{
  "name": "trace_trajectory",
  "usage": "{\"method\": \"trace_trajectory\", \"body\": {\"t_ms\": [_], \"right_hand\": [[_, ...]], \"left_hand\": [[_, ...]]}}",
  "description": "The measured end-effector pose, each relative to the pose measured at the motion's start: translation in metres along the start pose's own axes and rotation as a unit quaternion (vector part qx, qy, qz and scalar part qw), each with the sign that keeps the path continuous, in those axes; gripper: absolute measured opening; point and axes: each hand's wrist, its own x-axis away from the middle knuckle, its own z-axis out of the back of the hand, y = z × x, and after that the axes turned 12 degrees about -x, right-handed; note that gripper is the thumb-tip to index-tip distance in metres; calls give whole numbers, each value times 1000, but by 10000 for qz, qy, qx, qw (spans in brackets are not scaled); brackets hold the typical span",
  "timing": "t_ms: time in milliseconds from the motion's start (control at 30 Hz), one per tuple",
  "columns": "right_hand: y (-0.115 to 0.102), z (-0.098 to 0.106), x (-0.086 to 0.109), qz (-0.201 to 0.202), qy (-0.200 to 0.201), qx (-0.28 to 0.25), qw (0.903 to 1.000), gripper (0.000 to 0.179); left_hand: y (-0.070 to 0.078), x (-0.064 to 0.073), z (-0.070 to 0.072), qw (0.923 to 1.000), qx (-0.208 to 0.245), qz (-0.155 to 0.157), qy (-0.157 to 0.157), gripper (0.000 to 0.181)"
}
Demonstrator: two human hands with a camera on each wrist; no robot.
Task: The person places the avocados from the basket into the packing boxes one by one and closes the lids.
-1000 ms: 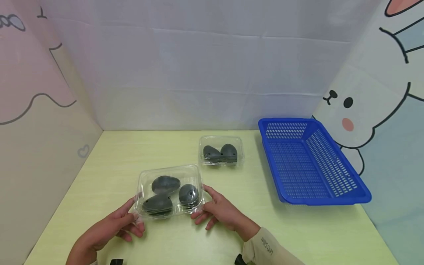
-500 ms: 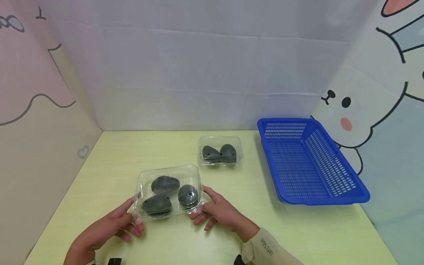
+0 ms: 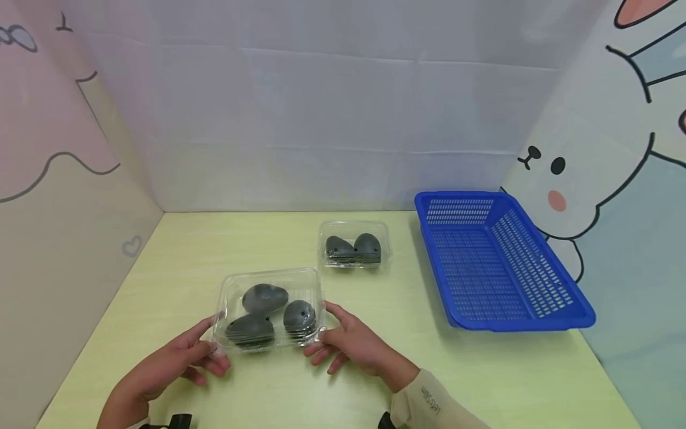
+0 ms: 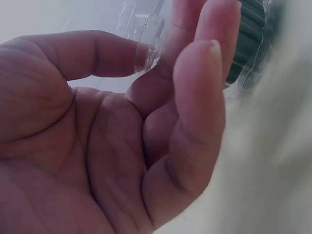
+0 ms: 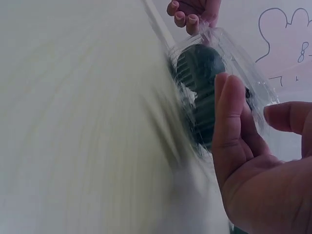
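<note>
My left hand (image 3: 168,364) pinches the left side of a clear plastic clamshell box (image 3: 308,283), thumb and index finger at its edge. At the opposite side, my right hand (image 3: 358,345) grips the box with thumb and fingers. Three dark grey, rounded pieces (image 3: 265,298) with small holes and ridged lower parts lie inside. In the left wrist view, the clear rim (image 4: 148,44) sits between thumb and fingers. The right wrist view shows the dark ridged contents (image 5: 200,92) through the plastic; how far the box stands off the table cannot be told.
Behind it stands a second, smaller-looking clear box (image 3: 386,247) with dark grey pieces (image 3: 367,247) in it. A blue plastic basket (image 3: 447,286) with perforated walls is at the right. Fabric walls (image 3: 332,107) with cartoon prints at the sides border the pale yellow table (image 3: 214,244).
The box and both hands have shifted slightly left, the left hand most. The hold on the box stays the same. The whole head view has also drifted a little.
</note>
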Motion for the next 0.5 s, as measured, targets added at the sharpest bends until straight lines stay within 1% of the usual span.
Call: {"method": "trace_trajectory", "body": {"t_ms": [33,100,167,233,300,333,400,433,500], "right_hand": [[-1,2,2,-42,-6,59,10000,69],[-4,6,6,-133,-10,256,9996,71],[-9,12,11,-234,28,517,9984,73],[-16,18,16,-327,78,826,9960,73],[-25,24,22,-364,134,1191,9921,71],[-30,26,25,-360,136,1392,9895,69],[-42,29,31,-292,114,1769,9837,65],[-47,31,34,-233,97,1967,9801,62],[-58,32,39,-50,86,2378,9713,56]], "left_hand": [[1,0,0,10000,-49,17,5,67],[3,1,1,9996,-223,164,73,66],[7,4,2,9979,-507,346,215,66],[12,7,5,9933,-892,576,461,67],[19,9,9,9844,-1363,785,789,69],[23,9,11,9764,-1726,832,992,70],[32,7,12,9553,-2425,799,1490,71],[37,5,12,9422,-2762,731,1752,72],[48,1,9,9146,-3322,463,2259,72]]}}
